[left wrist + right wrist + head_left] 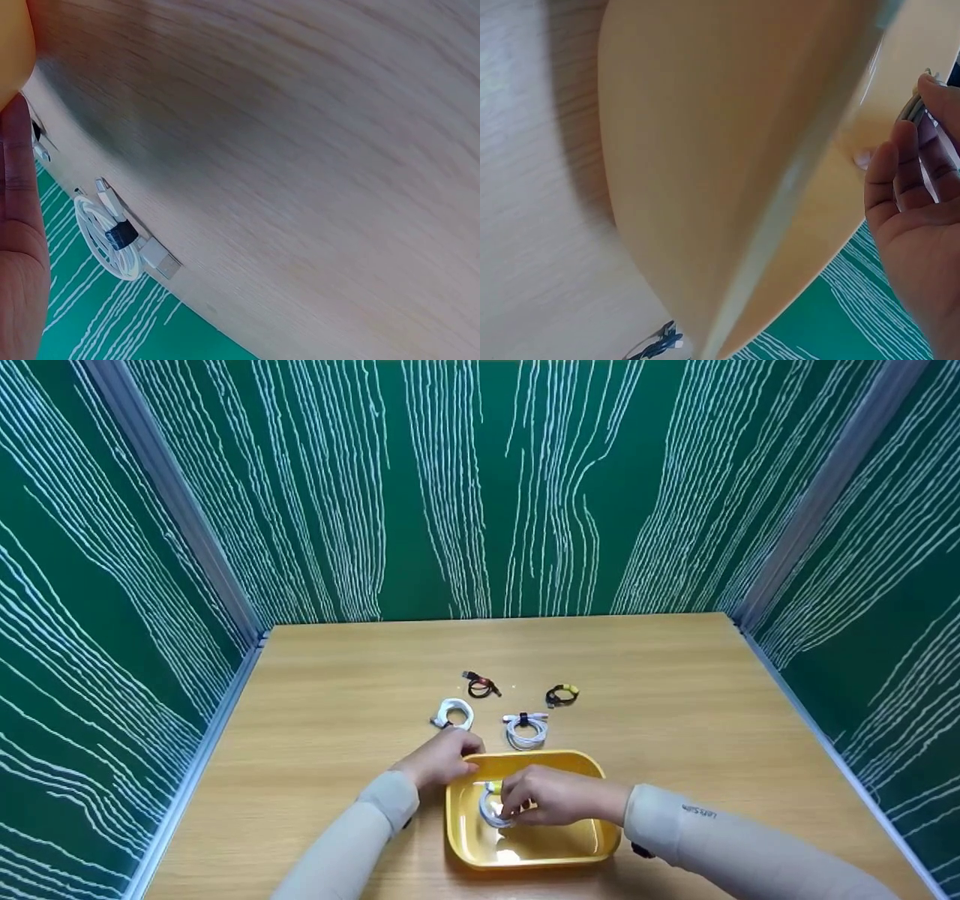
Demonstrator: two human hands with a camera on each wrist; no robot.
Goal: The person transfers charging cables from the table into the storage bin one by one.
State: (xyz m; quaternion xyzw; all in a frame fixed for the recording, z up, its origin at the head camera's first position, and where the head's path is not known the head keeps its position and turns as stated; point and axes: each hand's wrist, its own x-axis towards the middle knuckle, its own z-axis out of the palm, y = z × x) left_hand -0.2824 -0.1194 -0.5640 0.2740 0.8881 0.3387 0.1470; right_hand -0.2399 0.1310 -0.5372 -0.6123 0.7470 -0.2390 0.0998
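Observation:
A coiled white cable [491, 810] with a yellow tie is in the yellow plastic tray [540, 861]. My right hand [551, 796] reaches into the tray and pinches the coil between thumb and fingers, as the right wrist view also shows. With my left hand [444, 757] I grip the tray's far left corner; its thumb tip [862, 158] shows inside the wall in the right wrist view. Just beyond that hand lies a thick white coiled cable [455, 712]. Behind the tray's far rim is another white coiled cable [526, 731] with a black strap.
Farther back on the wooden table [345, 682] are a black coiled cable [480, 685] with a red tie and a black coiled cable [562, 695] with a yellow tie. Green walls [442, 495] with white wavy lines enclose the table at the back and sides.

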